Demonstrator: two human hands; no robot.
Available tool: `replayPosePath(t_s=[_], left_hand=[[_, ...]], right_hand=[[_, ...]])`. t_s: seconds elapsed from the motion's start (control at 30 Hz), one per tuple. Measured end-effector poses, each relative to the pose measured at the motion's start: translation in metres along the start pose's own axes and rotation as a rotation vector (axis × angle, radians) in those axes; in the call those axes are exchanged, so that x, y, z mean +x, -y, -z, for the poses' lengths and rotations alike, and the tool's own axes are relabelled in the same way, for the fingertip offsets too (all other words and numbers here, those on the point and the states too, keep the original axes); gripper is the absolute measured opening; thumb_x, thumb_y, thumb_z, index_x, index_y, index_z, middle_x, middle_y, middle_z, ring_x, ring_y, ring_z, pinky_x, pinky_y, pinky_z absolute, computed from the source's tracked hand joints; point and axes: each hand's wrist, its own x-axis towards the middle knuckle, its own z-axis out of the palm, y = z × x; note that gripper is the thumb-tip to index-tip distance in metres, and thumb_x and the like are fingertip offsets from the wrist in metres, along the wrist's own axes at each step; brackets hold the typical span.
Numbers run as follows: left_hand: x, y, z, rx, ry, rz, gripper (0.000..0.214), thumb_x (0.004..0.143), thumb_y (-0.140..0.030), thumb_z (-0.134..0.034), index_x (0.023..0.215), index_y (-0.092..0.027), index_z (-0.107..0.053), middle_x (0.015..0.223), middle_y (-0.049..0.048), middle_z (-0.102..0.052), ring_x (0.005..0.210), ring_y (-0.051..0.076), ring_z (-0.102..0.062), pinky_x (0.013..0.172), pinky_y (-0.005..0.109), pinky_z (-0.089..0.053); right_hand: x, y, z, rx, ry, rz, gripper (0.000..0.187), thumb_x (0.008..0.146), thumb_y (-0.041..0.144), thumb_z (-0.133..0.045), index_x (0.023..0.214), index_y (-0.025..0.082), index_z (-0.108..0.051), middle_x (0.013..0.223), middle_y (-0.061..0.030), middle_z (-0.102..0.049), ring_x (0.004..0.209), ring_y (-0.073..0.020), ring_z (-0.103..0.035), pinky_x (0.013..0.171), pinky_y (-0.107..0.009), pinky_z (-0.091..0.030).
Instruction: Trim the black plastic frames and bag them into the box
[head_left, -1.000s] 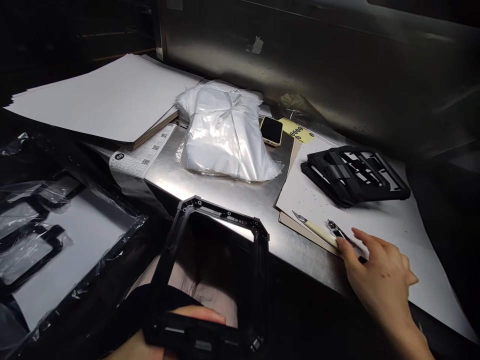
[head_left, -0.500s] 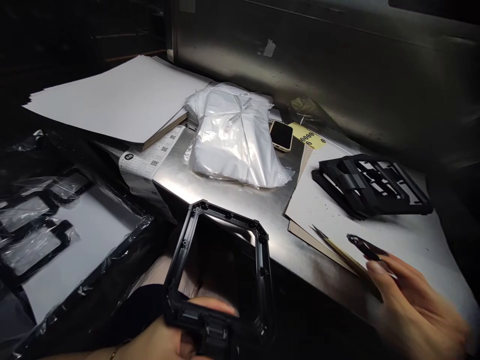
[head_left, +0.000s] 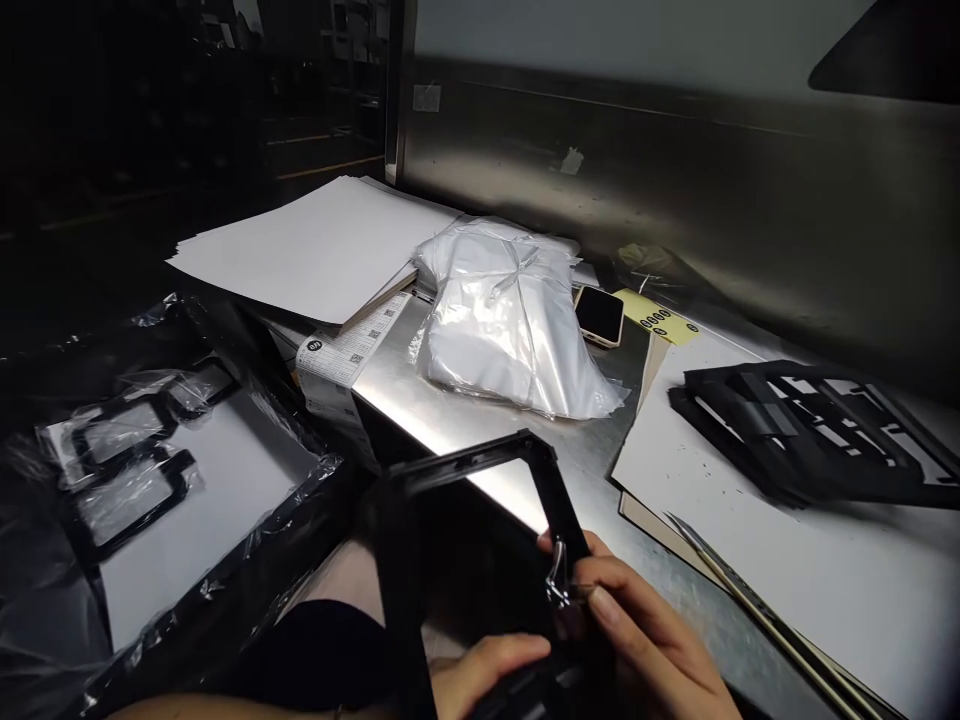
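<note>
A black plastic frame is held tilted above the near edge of the steel bench, in front of the person's lap. The left hand grips its lower bar from below, and the right hand pinches a small metal tool against its right bar. Beyond lie a white bagged bundle, a phone and a stack of black frames on white card.

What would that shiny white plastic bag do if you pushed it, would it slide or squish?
The plastic bag would probably squish first: it looks puffy, wrinkled and tied at the top, so likely soft and floppy. It may also slide easily, since glossy film lies on the smooth steel table. It seems light for its size and unlikely to roll, being flat-bottomed.
</note>
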Motion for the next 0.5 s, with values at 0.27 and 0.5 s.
replayPosePath(t_s=[0.27,0.5], left_hand=[[-0.033,-0.039,0.039,-0.289,0.145,0.189,0.043,0.083,-0.041,-0.038,0.110,-0.012,-0.054,0.095,0.0166,-0.069,0.087,0.030,-0.065,0.085,0.051,-0.039],[-0.051,-0.046,0.033,-0.200,-0.040,0.141,0.021,0.083,-0.018,-0.043,0.103,-0.015,-0.049,0.076,0.0064,-0.072,0.093,0.031,-0.062,0.090,0.051,-0.031]], right_hand=[[0.003,0.001,0.024,-0.297,0.425,-0.040,0.021,0.078,0.039,-0.052,0.066,0.023,-0.061,0.086,-0.0043,-0.057,0.099,-0.0230,-0.051,0.081,-0.035,-0.042],[0.016,-0.002,0.036,-0.328,0.089,0.185,0.024,0.080,0.042,-0.046,0.071,0.025,-0.061,0.115,-0.0021,-0.055,0.103,-0.0217,-0.053,0.086,-0.036,-0.043]])
